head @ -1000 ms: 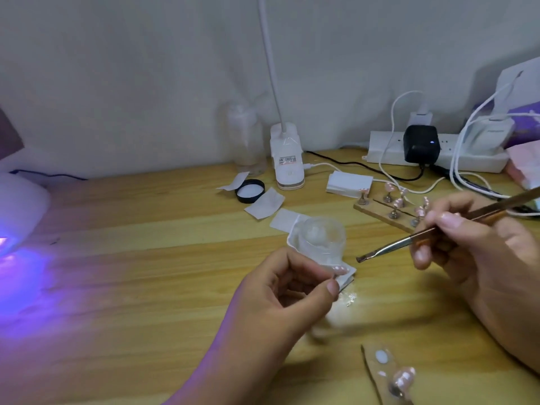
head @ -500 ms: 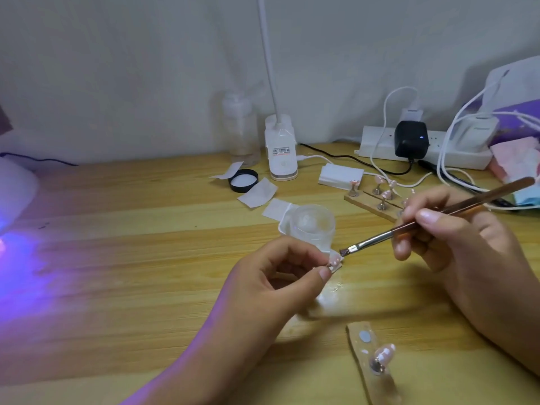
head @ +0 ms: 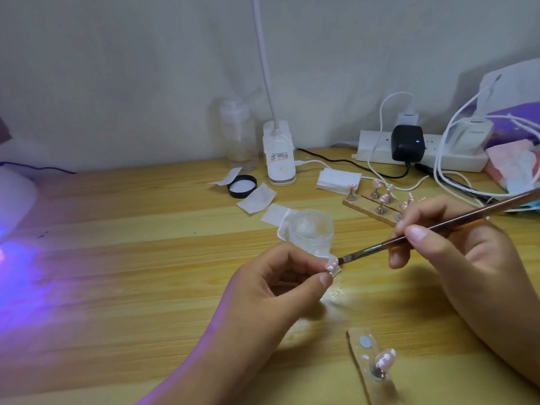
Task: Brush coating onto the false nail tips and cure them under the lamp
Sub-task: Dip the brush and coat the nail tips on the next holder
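Observation:
My left hand [head: 274, 285] pinches a small pink false nail tip [head: 332, 263] on its stand between thumb and fingers. My right hand [head: 455, 252] grips a long brown brush [head: 423, 233], and its bristle end touches the nail tip. Just behind them stands an open clear jar of coating [head: 311, 230]. A wooden strip [head: 372, 210] at the right rear carries several nail tips on metal stands. Another strip [head: 369, 363] near the front edge bears one nail tip [head: 385, 356]. The curing lamp [head: 14, 197] glows purple at the far left.
A black jar lid [head: 242, 186], paper scraps [head: 257, 197] and a white pad stack [head: 339, 180] lie mid-table. A desk lamp base [head: 279, 153] and clear bottle [head: 238, 135] stand at the back. A power strip [head: 420, 154] with plugs and white cables occupies the right rear.
The brush tip has come down and left from mid-air onto the nail tip held in my left hand. My left hand has stayed near the jar.

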Demonstrator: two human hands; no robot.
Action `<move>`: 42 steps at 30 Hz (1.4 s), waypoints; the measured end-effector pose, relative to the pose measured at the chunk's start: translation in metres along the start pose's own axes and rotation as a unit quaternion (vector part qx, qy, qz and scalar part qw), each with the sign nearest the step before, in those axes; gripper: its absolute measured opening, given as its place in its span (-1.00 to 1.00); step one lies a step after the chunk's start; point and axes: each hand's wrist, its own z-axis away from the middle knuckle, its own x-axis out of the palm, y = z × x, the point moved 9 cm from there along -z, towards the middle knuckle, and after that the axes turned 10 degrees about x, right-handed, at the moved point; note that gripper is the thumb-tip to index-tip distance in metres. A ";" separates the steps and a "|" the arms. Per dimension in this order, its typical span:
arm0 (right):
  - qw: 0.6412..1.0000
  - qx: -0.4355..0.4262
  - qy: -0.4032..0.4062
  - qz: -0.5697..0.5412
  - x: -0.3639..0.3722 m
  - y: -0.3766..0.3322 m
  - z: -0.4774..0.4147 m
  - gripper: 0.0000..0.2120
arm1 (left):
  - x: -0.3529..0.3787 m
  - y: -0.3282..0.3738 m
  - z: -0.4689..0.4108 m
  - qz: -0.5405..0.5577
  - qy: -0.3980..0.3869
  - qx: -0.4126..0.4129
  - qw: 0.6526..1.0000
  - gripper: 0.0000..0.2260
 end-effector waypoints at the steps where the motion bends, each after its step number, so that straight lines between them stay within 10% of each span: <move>1: 1.000 -0.007 0.003 0.003 0.000 -0.001 0.000 -0.91 | 0.000 0.000 0.000 0.004 0.000 0.000 1.000 -0.95; 42: 0.995 0.041 -0.031 -0.091 0.006 0.005 -0.003 -0.71 | 0.003 0.005 -0.001 0.010 -0.002 0.014 1.000 -0.91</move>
